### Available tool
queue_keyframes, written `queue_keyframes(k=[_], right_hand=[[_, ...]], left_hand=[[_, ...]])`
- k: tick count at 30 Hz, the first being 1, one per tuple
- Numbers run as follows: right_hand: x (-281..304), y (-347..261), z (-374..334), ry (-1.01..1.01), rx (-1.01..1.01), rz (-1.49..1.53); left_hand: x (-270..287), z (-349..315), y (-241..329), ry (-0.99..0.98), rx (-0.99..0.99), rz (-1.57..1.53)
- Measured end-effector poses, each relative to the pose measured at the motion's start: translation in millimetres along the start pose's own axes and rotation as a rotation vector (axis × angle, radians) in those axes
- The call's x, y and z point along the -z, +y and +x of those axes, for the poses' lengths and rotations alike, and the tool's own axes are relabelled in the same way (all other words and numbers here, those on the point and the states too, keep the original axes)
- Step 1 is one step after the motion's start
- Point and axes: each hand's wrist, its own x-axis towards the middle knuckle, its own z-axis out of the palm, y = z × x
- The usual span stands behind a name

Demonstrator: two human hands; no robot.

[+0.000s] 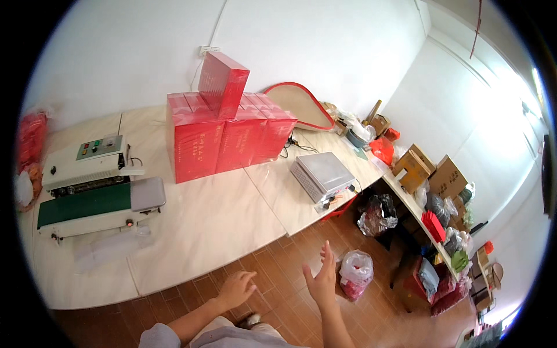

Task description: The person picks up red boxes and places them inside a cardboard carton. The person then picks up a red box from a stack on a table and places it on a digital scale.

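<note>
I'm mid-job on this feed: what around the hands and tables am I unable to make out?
All in the head view:
- Left hand: its palm, hidden by the back of the hand.
- Clear bag: what its red contents are, blurred by crinkled plastic.
- Stacked red boxes: insides, hidden by closed sides.
- Red-rimmed tray: lower left part, hidden behind those boxes.
- Red bundle: outer side, cut off by the dark fisheye rim.

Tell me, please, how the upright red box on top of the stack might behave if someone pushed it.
The upright red box could tip, since it seems to stand on a narrow side atop the red stack. Its shiny wrap suggests a slippery surface. Its straight edges and flat faces suggest it would stay stiff.
</note>
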Motion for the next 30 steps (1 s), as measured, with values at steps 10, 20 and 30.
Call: queue_keyframes(k=[10, 20, 30], right_hand=[[-82, 91, 223, 0.063, 0.052, 0.259], [-283, 26, 421, 0.052, 0.295, 0.530], [-412, -87, 575, 0.427, 0.224, 0.469]], left_hand=[[-70, 111, -166, 0.424, 0.713, 0.223], [-107, 130, -192, 0.629, 0.777, 0.505], [-106, 138, -188, 0.635, 0.885, 0.439]])
